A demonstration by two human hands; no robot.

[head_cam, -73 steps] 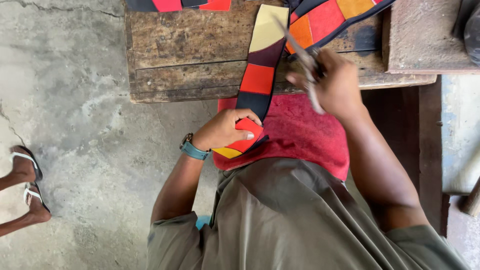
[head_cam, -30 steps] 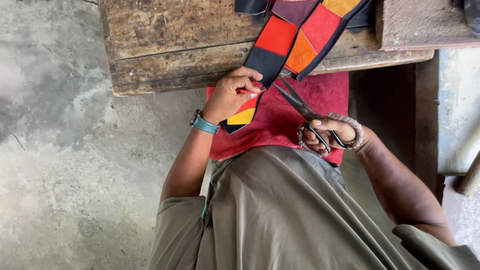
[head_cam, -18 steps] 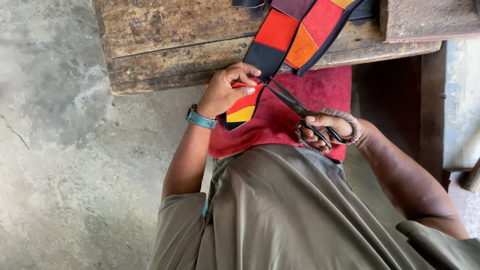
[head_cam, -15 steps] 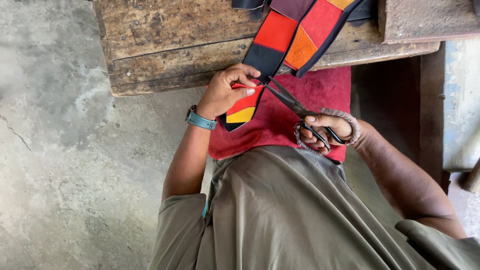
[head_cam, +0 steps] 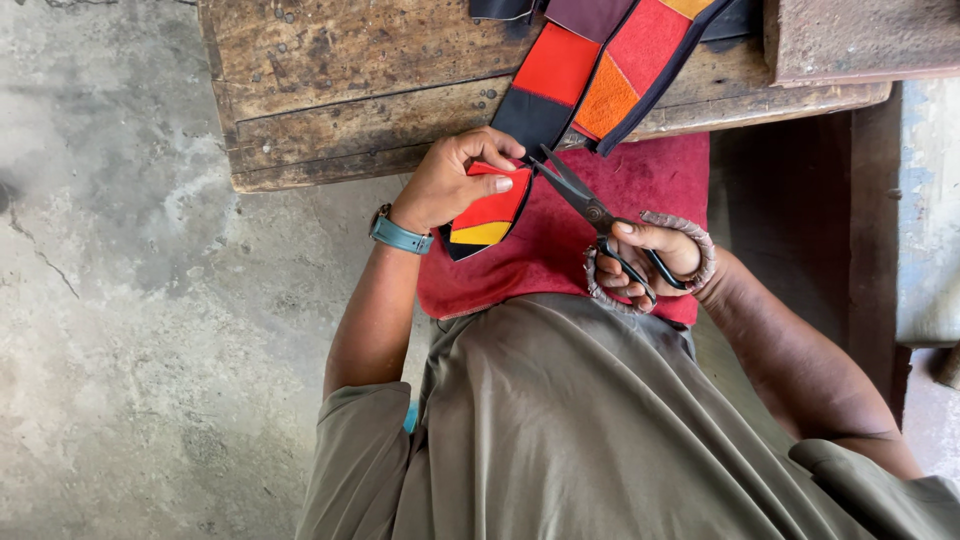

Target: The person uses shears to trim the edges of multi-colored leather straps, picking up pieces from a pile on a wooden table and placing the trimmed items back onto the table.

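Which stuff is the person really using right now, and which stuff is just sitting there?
Being used:
- patchwork strip, pinched by the left hand
- scissors, blades at the strip, in the right hand
- red cloth on the lap

Just there:
- wooden bench
- concrete floor

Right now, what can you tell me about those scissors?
The scissors are large, with dark metal blades and loop handles wrapped in pale, worn cord. The right hand grips them through the loops, over a red cloth on the lap. They point up and left, blades slightly parted, tips at the edge of the patchwork strip of red, orange, yellow and black panels, just beside the left hand that pinches the strip's end.
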